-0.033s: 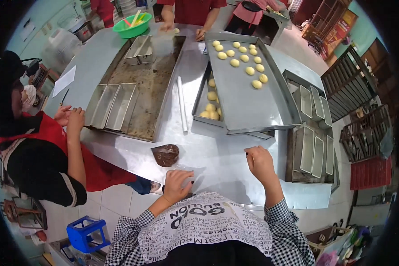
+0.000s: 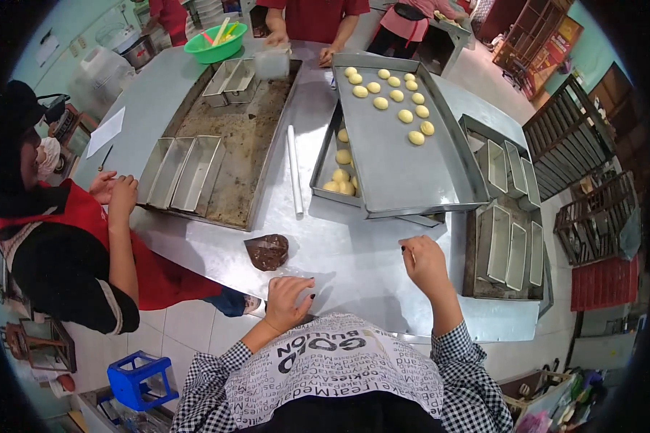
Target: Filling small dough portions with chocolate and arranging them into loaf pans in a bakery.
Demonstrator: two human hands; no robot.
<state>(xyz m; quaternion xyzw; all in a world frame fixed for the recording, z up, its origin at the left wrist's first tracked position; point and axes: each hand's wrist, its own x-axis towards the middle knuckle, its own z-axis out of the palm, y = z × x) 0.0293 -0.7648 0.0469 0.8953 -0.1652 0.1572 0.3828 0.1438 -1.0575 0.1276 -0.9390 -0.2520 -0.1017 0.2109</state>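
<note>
My left hand (image 2: 287,303) hovers at the near table edge, fingers loosely bent and thumb apart, with nothing in it. Just beyond it lies a clear bag of dark brown filling (image 2: 267,252). My right hand (image 2: 423,263) is at the near right of the table, its fingers curled together around nothing visible. Ahead of that hand, a large metal tray (image 2: 412,173) rests tilted on another tray (image 2: 325,180). Round yellow dough balls (image 2: 380,103) sit at the upper tray's far end, and more show in the lower one. A white rolling pin (image 2: 295,173) lies left of the trays.
At left, a stained baking tray (image 2: 231,162) holds long loaf tins (image 2: 195,173); another tray of tins (image 2: 511,249) stands at right. A green bowl (image 2: 215,49) is at the back. One co-worker (image 2: 97,238) stands at left; another across the table holds a translucent container (image 2: 272,65).
The co-worker's hand across the table has moved the translucent container slightly up and to the right. My own hands have hardly moved.
</note>
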